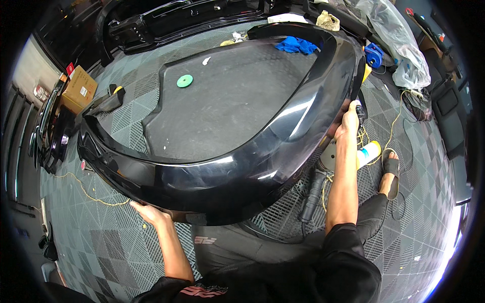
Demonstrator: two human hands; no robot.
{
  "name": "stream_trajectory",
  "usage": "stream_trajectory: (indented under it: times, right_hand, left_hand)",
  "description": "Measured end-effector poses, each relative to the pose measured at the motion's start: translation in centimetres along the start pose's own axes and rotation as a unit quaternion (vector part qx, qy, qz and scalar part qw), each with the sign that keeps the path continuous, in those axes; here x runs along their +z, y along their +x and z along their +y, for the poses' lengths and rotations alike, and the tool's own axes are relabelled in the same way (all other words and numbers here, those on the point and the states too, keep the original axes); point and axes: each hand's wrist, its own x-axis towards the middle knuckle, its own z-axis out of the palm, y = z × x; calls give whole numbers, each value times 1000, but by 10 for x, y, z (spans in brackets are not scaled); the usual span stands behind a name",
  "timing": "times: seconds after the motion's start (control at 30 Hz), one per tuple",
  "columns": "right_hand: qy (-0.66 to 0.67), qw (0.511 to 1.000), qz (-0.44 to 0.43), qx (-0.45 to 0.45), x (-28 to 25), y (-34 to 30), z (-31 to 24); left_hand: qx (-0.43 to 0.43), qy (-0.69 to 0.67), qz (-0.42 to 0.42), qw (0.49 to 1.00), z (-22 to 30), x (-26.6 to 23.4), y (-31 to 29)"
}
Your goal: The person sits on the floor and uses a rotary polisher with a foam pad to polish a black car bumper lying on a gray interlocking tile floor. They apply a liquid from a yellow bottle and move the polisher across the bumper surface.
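Note:
A large glossy black car bumper (237, 177) curves across the middle of the view, tilted over a dark rubber mat (217, 111). My left hand (151, 213) is closed on its lower near edge at the left, with the fingers partly hidden behind it. At the right end, my right hand (347, 123) grips the outer edge, its fingers mostly out of sight. Pale smears and reflections show on the black surface. Close to my right forearm lie a corded polisher (314, 194) and a yellow-and-white bottle (369, 152).
On the mat sits a round green pad (185, 81); a blue cloth (297, 45) lies at its far side. A cardboard box (79, 90) stands at left. Clear plastic sheeting (396, 40) hangs at right. A yellow cord (396, 121) trails over the grey tile floor (424, 177).

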Motion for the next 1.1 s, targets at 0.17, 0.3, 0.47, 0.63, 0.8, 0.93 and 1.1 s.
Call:
stream_trajectory:
  times: [0.17,0.3,0.47,0.63,0.8,0.93,1.1]
  right_hand:
    - [12,999,-30,-9,11,-3,-10]
    - [-15,999,-21,-21,19,-6,-21]
    - [23,998,-29,-48,34,19,-28]
    - [30,999,-20,-6,35,78,-9]
    - [31,999,-15,23,13,140,39]
    - [78,995,23,57,-8,152,69]
    - [-1,995,102,-17,-45,172,94]
  left_hand:
    - [-16,-45,-30,998,-5,-3,6]
    - [-32,-41,-41,998,-11,-7,12]
    - [-45,-79,-45,995,-17,19,5]
    - [8,-45,-38,998,-41,62,7]
    - [79,43,-11,996,-77,87,23]
    - [135,74,-16,988,-95,95,31]
    - [97,87,-34,991,-123,83,33]
